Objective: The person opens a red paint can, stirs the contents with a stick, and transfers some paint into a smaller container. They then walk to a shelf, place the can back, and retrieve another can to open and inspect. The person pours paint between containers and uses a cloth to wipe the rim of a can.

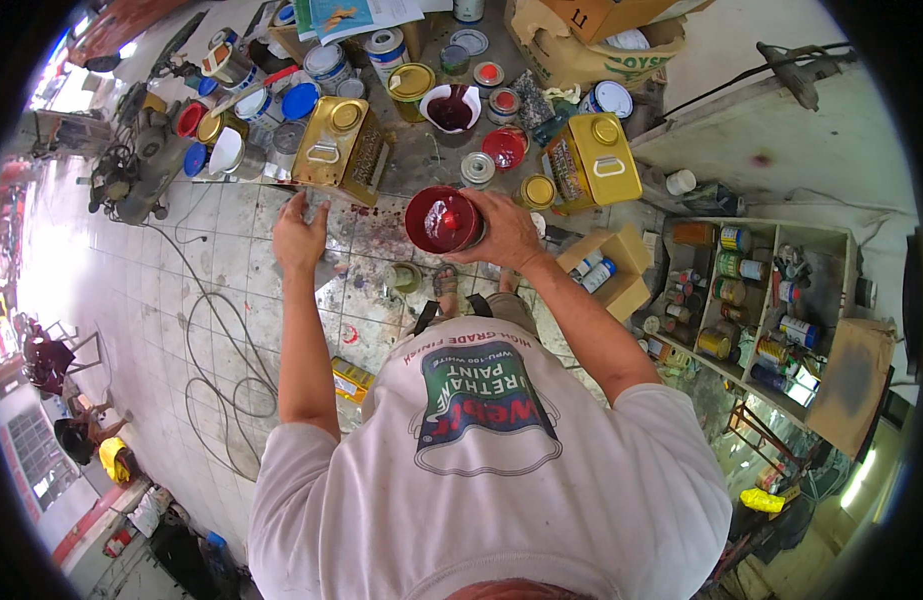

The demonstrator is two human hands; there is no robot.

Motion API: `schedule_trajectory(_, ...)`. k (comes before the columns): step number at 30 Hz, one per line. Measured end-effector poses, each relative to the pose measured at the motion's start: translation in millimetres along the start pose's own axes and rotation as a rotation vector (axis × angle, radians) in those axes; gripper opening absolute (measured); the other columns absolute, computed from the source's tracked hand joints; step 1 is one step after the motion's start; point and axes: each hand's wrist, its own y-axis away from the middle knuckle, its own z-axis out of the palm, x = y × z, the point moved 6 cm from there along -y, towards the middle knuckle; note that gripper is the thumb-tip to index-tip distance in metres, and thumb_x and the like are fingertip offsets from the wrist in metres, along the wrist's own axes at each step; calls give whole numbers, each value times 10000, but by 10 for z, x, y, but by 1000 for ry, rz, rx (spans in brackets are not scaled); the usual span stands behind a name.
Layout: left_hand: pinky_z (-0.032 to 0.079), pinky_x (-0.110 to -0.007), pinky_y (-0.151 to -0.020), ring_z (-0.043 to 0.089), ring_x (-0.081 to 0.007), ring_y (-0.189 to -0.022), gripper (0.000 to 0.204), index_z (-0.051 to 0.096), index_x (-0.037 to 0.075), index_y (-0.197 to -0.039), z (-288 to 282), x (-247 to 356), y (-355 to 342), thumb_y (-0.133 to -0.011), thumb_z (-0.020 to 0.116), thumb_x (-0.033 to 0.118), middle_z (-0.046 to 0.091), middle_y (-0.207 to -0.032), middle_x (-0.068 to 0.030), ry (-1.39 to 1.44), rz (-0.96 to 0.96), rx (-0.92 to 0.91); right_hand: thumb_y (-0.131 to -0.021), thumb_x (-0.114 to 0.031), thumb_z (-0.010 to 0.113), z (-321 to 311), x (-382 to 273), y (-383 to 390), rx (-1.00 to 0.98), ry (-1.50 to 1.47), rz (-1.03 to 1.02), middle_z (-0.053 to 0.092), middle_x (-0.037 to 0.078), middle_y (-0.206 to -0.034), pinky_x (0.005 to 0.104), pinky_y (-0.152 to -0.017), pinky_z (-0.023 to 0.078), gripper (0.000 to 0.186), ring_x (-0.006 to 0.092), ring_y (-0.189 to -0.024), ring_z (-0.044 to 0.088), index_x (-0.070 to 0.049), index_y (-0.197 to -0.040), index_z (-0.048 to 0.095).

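My right hand [505,228] is wrapped round the side of a cup of dark red paint [444,222], held in front of my body by the bench edge. Glossy red paint lines its inside, with a bright reflection in the middle. My left hand [299,234] is empty, fingers and thumb apart, just short of a rectangular gold tin [333,150] with a round cap and wire handle. Beyond the cup stand a small silver-lidded can [476,168] and a red-topped container [504,149]. A white cup with dark red paint [451,108] sits farther back.
A second gold tin [593,160] stands at the right of the bench, near a cardboard box [613,270] with cans. Several paint cans crowd the left, including one with a blue lid [301,101]. A shelf [743,262] holds cans. A cable [213,325] loops over the tiled floor.
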Motion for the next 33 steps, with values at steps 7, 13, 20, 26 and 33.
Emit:
schedule_trajectory(7,602,-422,-696,762,-285,-865,208,770,140,-1049,-404,1851,677,-877,661,186,769,-967,-55,-297,953,-520,-574,-527,974,127,-86,-155,-124,-19,-145,679,116,-1121,496,-897,550,970,372,-1068,676,-164,-1386,588)
schedule_trajectory(13,606,-460,-697,772,-324,-850,321,724,178,-1194,-83,2034,738,-880,659,167,770,-916,-117,-590,911,-788,-552,-468,997,175,-224,-202,-212,-22,-201,678,115,-1116,494,-886,552,985,366,-1048,669,-149,-1387,586)
schedule_trajectory(20,622,-464,-756,779,-340,-885,206,779,104,-1012,138,1954,844,-852,682,191,784,-921,-139,-629,834,-878,-542,-437,1007,277,-319,-183,-188,-68,-212,679,119,-1137,482,-902,565,1018,358,-1067,675,-124,-1406,570)
schedule_trajectory(26,622,-462,-789,781,-330,-908,168,790,65,-878,83,1967,830,-837,698,198,788,-903,-150,-625,788,-845,-544,-443,1004,325,-373,-176,-176,-106,-222,686,132,-1203,476,-930,565,1026,365,-1110,677,-110,-1411,569)
schedule_trajectory(33,614,-475,-773,775,-357,-916,152,795,74,-901,136,1990,851,-824,712,176,782,-941,-184,-607,786,-864,-556,-479,988,348,-323,-30,-161,-113,-184,686,146,-1273,468,-966,559,1022,366,-1158,671,-95,-1409,576)
